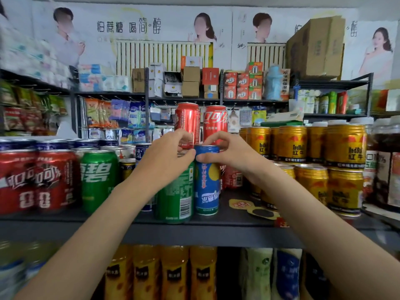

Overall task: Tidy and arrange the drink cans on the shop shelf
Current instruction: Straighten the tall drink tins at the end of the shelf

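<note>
Lower tier nearest: yellow drink bottles [175,273] packed under the dark shelf board [216,231].

Slim blue can [206,180] stands upright at the shelf's front edge, touching a green can [175,195] on its left. Its top rim is pinched by the right hand [227,152], thumb and fingers curled round it; likely a top grip so the can can be turned label-out or shifted without knocking neighbours. Left hand [164,156] is curled over the green can's top, apparently clamped there to steady it; exact contact is hidden by the hand itself.

Bare patch of shelf right of the blue can, with a printed sticker [251,207] on it: probable spot to fill.

Behind the hands two tall red cans [201,123] are stacked higher, judged awaiting alignment. Left: red cans [36,180], another green can [98,180]. Right: gold cans [313,146] stacked in two tiers, already orderly.

Farther back: hanging packets, boxed goods on an upper rack [216,100], a cardboard carton [316,46], posters on the wall.
</note>
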`<state>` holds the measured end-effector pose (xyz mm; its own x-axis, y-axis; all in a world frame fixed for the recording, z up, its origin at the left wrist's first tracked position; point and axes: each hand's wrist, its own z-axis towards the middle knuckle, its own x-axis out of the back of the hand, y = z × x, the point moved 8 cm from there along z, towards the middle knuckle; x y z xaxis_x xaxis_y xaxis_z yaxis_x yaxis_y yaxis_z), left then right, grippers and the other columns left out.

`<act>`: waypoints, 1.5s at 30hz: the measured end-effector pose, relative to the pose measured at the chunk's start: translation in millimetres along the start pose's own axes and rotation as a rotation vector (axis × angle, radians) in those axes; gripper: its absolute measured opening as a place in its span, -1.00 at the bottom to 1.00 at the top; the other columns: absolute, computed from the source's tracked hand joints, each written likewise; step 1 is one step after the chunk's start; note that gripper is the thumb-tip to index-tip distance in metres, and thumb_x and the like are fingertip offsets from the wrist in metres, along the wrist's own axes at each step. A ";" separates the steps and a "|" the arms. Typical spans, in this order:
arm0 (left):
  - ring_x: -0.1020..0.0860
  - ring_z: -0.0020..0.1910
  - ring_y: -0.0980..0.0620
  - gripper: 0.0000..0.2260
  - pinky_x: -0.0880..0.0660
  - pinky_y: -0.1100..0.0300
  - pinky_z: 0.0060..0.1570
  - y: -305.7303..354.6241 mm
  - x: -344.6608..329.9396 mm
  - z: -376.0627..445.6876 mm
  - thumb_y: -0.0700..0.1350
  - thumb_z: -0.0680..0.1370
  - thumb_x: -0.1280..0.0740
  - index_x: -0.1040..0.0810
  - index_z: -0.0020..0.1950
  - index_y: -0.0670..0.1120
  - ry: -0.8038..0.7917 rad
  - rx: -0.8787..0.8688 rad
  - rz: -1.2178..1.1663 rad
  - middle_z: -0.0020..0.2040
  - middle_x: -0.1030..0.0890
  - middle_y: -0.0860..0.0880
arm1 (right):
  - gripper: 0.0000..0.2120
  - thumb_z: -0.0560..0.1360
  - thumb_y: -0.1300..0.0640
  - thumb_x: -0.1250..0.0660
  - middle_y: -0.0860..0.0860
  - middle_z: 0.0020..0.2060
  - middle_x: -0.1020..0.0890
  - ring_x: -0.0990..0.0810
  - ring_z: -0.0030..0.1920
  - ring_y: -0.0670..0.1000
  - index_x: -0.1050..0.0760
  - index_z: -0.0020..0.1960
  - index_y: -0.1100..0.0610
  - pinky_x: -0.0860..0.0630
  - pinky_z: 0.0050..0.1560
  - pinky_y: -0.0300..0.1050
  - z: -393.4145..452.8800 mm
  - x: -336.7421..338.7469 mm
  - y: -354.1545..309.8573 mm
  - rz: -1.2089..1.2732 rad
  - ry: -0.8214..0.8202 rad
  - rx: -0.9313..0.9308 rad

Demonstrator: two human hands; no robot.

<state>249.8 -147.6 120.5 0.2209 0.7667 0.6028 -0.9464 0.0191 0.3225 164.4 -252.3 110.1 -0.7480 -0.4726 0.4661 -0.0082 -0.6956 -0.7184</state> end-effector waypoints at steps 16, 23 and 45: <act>-0.49 0.01 0.12 -0.78 -0.41 0.21 0.01 -4.6 -9.5 -6.3 -0.01 0.58 -0.17 -0.55 0.07 -0.05 -0.070 -0.020 -0.034 0.04 -0.57 0.07 | -0.59 0.33 0.10 -0.50 0.01 -0.02 -0.60 -0.59 -0.01 -0.01 -0.40 0.08 0.09 -0.57 -0.06 -0.15 -13.3 5.9 11.3 -0.126 0.151 -0.007; -0.45 0.02 0.19 -0.83 -0.31 0.32 0.00 3.1 -0.3 -8.2 -0.06 0.57 -0.22 -0.52 0.10 -0.04 0.044 -0.073 -0.030 0.08 -0.55 0.07 | -0.58 0.29 0.06 -0.52 -0.05 -0.11 -0.58 -0.59 -0.12 -0.07 -0.43 0.05 0.09 -0.58 -0.18 -0.17 -17.1 22.6 -12.4 -0.184 0.285 0.081; -0.59 0.08 -0.11 -0.75 -0.57 0.13 0.03 -251.5 244.7 -36.5 -0.17 0.56 -0.23 -0.36 0.24 -0.07 0.254 0.084 -1.180 0.16 -0.50 -0.12 | -0.54 0.41 0.08 -0.44 0.13 0.01 -0.56 -0.60 -0.10 0.01 -0.31 0.17 0.21 -0.60 -0.24 -0.14 110.4 -232.9 -200.9 0.566 0.136 0.065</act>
<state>533.3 58.6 160.3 0.8768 0.4097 -0.2519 -0.1729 0.7573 0.6298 413.5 -62.3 202.9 -0.7025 -0.7096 -0.0543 0.4546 -0.3888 -0.8014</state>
